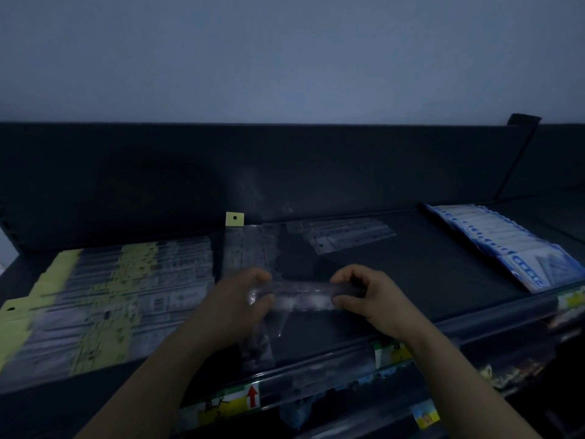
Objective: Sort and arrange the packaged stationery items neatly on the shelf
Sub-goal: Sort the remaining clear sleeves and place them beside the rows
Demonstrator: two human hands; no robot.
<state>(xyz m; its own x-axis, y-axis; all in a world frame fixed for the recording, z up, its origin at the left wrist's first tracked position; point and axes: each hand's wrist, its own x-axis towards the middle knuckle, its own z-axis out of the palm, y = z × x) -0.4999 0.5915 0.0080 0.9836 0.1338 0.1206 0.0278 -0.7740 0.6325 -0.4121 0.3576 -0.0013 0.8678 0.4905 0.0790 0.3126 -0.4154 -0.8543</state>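
Both my hands hold a clear-wrapped bundle of rulers point(300, 294) crosswise above the dark shelf point(411, 280). My left hand point(235, 304) grips its left end, and my right hand point(367, 299) pinches its right end. Beneath the left hand a long clear packet with a yellow hang tab point(235, 220) lies front to back. Yellow-backed ruler packets point(104, 299) lie in overlapping rows at the left. A small fan of clear packets point(342, 236) rests at the back middle. Blue-and-white packets point(500, 242) run in a row at the right.
A clear price rail with yellow, green and red labels point(240, 397) edges the shelf front. Lower shelves with dim packaged goods point(506, 369) show below it. A dark back panel point(285, 166) and a slanted bracket point(519, 153) bound the shelf. The light is low.
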